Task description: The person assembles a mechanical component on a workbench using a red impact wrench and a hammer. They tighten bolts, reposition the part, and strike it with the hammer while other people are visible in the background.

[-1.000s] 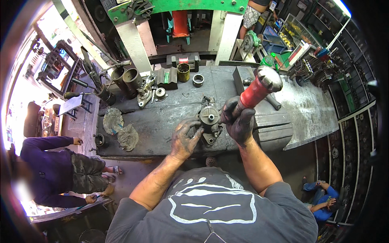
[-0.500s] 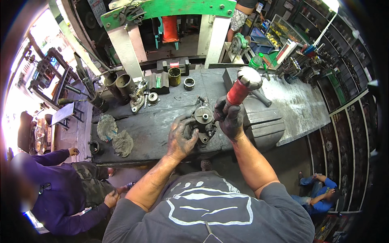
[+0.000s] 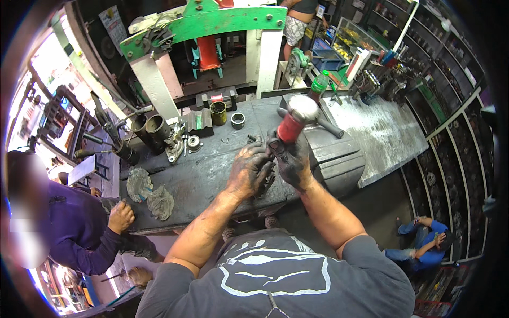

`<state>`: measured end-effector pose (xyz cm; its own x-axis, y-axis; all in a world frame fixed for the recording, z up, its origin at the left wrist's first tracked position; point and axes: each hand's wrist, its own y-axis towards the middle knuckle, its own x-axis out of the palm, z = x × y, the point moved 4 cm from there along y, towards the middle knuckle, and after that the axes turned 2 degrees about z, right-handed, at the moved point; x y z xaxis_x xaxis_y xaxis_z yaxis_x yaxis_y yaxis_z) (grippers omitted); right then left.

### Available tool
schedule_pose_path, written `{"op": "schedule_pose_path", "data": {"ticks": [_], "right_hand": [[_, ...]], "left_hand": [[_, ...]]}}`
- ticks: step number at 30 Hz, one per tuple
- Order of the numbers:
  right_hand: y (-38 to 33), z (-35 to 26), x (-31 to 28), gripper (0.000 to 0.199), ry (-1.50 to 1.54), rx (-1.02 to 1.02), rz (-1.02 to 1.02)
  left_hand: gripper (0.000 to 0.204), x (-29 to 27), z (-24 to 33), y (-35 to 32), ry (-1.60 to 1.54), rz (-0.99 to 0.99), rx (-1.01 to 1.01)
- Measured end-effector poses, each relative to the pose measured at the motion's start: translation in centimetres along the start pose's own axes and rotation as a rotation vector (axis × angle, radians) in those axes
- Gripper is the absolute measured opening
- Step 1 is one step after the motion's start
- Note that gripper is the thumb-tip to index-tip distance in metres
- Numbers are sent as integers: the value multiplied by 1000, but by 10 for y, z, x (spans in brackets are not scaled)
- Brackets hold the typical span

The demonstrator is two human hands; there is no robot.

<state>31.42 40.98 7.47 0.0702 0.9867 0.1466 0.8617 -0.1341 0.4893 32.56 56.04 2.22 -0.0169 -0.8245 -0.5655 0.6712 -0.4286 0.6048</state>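
My right hand (image 3: pixel 292 161) grips a hammer (image 3: pixel 296 119) with a red handle and a pale round head, held up over the dark metal workbench (image 3: pixel 201 175). My left hand (image 3: pixel 248 170), black with grease, rests on a metal machine part that it mostly hides, just left of my right hand. Only a small bit of that part (image 3: pixel 253 139) shows past the fingers. Both forearms come in from the lower edge.
Two dark cylinders (image 3: pixel 151 130), a yellow tin (image 3: pixel 218 112), a metal ring (image 3: pixel 238 120) and small parts lie on the bench's far side. Two rags (image 3: pixel 151 193) lie at its left end. A green and white press frame (image 3: pixel 207 26) stands behind. A person in purple (image 3: pixel 79 228) leans at the left; another sits at lower right.
My view has tipped nearer to the bench. My left hand has closed over the machine part, and the hammer stays raised in my right hand. The person in purple has put a hand on the bench.
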Motion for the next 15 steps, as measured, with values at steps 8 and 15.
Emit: {"op": "schedule_pose_path", "data": {"ticks": [8,15], "right_hand": [[40,-124,-44,62,-403,-201,-136],[-15,-100,-40,62,-1202,103,-468]], "left_hand": [[27,5,-2,-1,-10,47,54],[31,6,-4,-2,-20,49,46]]}}
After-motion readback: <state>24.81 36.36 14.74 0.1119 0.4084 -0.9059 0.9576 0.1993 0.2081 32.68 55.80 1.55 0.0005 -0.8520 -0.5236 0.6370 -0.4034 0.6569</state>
